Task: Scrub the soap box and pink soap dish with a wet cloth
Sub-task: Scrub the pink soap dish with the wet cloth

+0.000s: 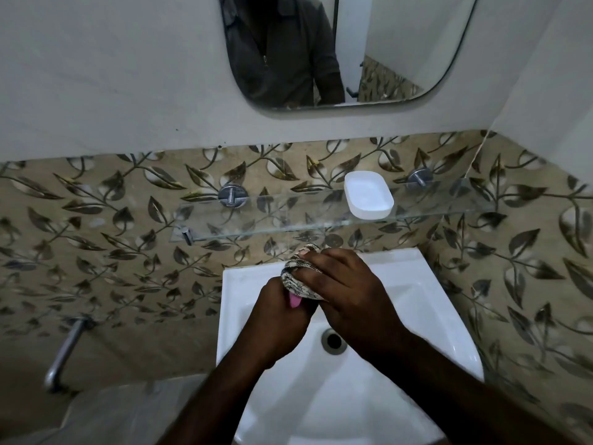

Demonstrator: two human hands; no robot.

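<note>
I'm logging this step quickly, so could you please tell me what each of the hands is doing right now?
Left hand: closed, holding the pink soap dish over the sink.
Right hand: closed, holding the patterned cloth against the dish.

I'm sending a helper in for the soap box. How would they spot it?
Find the glass shelf on the leaf-patterned tiles between mirror and sink. Toward its right end sits the soap box: the only white, rounded-rectangular tray there, open and empty.
</note>
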